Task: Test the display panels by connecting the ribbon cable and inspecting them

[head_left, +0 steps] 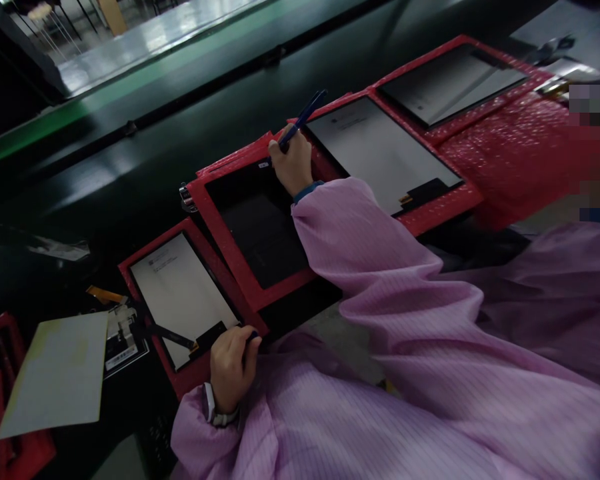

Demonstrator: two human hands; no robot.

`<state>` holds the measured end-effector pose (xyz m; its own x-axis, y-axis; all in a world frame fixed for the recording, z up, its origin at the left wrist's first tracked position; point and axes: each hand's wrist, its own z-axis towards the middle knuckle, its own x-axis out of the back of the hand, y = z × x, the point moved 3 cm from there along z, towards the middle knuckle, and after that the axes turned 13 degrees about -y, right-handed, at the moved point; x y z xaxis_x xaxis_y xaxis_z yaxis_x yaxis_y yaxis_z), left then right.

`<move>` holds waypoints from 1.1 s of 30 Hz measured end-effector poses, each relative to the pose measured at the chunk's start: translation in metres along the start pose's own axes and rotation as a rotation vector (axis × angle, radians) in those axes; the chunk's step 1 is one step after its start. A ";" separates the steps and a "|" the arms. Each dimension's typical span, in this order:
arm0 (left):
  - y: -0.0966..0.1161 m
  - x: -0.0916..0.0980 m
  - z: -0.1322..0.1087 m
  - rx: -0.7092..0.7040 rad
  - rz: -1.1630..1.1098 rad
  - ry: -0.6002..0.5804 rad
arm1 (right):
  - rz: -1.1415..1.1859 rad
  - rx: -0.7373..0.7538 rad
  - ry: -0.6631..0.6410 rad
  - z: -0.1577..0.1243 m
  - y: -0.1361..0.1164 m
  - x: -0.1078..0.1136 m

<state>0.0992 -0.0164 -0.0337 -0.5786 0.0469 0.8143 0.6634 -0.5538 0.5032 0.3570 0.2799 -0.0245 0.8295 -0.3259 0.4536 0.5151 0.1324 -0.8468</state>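
Observation:
My right hand (295,165) grips a blue pen (309,112), its upper end pointing up and away. Those fingers are at the top edge of a black display panel (265,230), close to a small white label (263,165). Under this panel lies a red bubble-wrap sheet (223,250). My left hand (233,367) is curled closed near the lower corner of a pale display panel (177,287); a small dark-blue piece shows at its fingertips, too small to name. That panel has a dark flex cable (173,335) and rests on red wrap too.
Two more pale panels, a middle one (375,147) and a far-right one (450,83), lie on red wrap. A yellowish paper sheet (55,373) is at the left. Behind runs a dark green conveyor belt (180,147). Another person's pink sleeve (555,267) is at the right.

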 end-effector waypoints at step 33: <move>0.000 -0.001 0.001 -0.002 -0.033 -0.023 | 0.011 0.020 0.044 0.003 0.007 -0.002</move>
<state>0.1001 -0.0153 -0.0339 -0.5888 0.0839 0.8039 0.6435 -0.5531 0.5291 0.3596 0.2844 -0.0301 0.8251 -0.3648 0.4314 0.5106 0.1545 -0.8458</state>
